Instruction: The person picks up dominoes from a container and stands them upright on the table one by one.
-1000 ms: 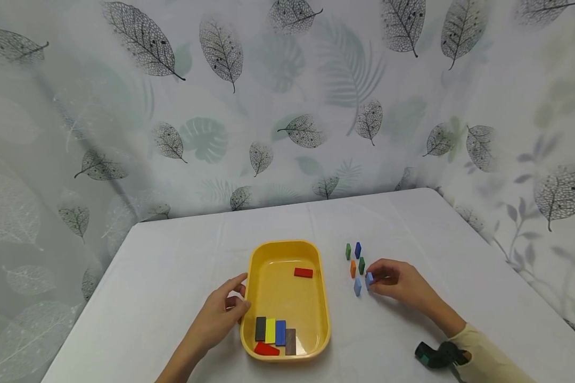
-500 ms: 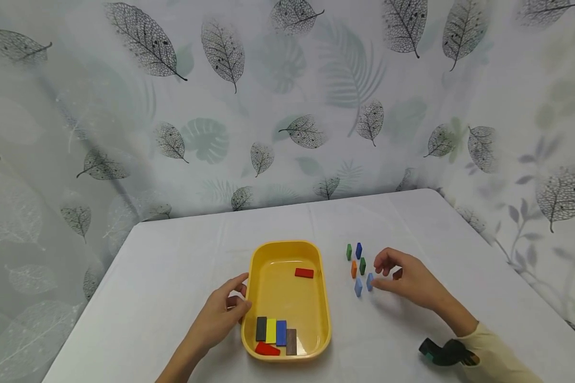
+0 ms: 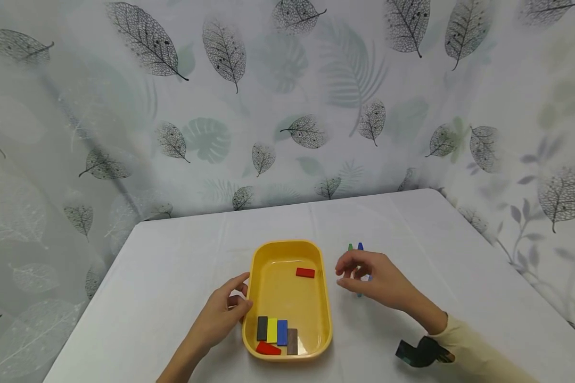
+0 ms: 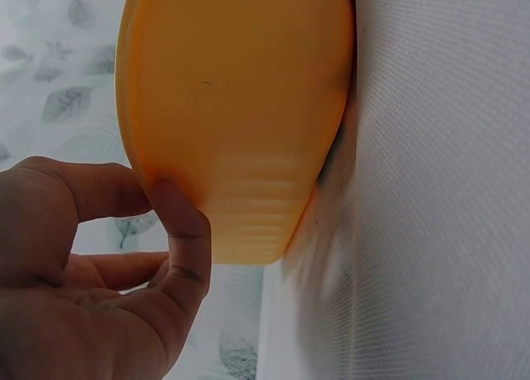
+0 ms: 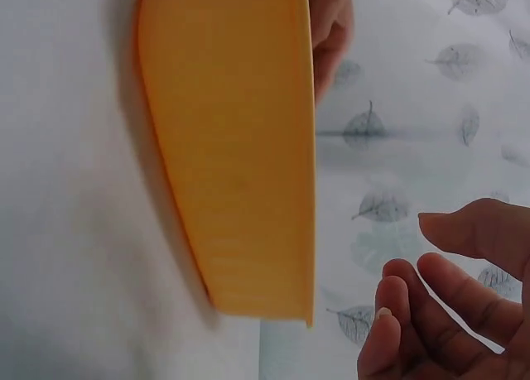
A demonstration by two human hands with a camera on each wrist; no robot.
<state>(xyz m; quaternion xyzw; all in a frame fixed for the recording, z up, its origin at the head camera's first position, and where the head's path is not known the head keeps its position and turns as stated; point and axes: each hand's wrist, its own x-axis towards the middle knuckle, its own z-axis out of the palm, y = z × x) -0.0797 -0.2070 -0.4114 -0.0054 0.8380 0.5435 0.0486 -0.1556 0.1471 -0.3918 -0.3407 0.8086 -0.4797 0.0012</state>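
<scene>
A yellow plastic tray (image 3: 287, 290) stands on the white table. My left hand (image 3: 220, 308) holds its left rim, finger and thumb against the wall, as the left wrist view shows. Inside the tray lie a red block (image 3: 305, 273) at the far end and, near the front, black (image 3: 262, 329), yellow (image 3: 271, 331), blue (image 3: 281, 333), brown (image 3: 292, 341) and red (image 3: 268, 349) blocks. My right hand (image 3: 378, 279) hovers right of the tray, fingers loosely curved and holding nothing. It hides most of several small upright blocks; tips of a green (image 3: 350, 247) and a blue one (image 3: 360, 246) show.
A white cloth covers the table (image 3: 182, 266), and leaf-printed curtains (image 3: 287, 96) hang behind and at both sides. A black strap (image 3: 424, 352) is on the right wrist by the beige sleeve (image 3: 479, 351).
My right hand lets go of the light blue upright block, draws back, then moves left over the small blocks toward the tray. The left hand stays at the tray rim.
</scene>
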